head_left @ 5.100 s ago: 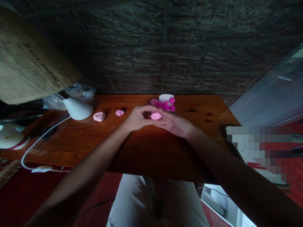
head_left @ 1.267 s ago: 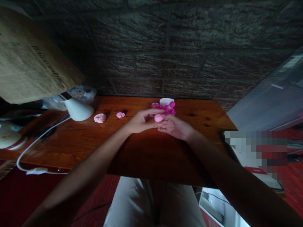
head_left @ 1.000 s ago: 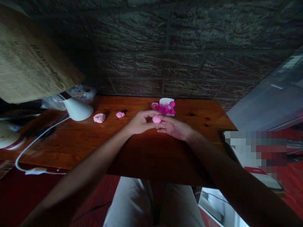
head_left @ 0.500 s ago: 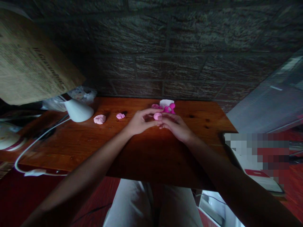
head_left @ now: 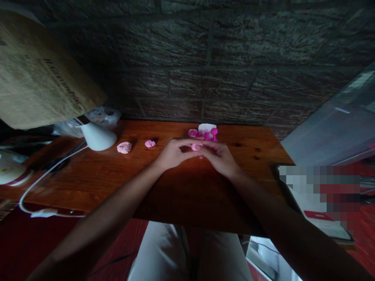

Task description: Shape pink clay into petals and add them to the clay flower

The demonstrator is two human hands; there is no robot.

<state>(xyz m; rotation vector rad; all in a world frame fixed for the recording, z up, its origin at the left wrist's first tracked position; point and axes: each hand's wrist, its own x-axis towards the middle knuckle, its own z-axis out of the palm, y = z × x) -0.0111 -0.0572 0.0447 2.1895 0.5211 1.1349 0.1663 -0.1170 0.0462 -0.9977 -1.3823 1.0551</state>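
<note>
Between my two hands is a small lump of pink modelling clay [head_left: 197,147], held just above the wooden table. My left hand [head_left: 174,153] grips it from the left, thumb below and fingers above. From the right, my right hand [head_left: 218,156] pinches it with thumb and fingers, which cover part of it. Just behind my hands lie bright pink shaped pieces [head_left: 207,136], one with a round knob, and a white piece [head_left: 207,127]. To the left on the table rest a small pink clay lump [head_left: 150,143] and a larger pale pink clay lump [head_left: 124,147].
A lamp with a white base [head_left: 100,136] and a printed paper shade [head_left: 47,78] stands at the left, its white cord [head_left: 43,179] trailing over the table edge. Crumpled clear plastic [head_left: 102,117] lies behind it. A brick wall [head_left: 187,58] closes the back.
The fingers of my right hand have shifted over the clay, so less of it shows and it looks flatter. The view has moved slightly.
</note>
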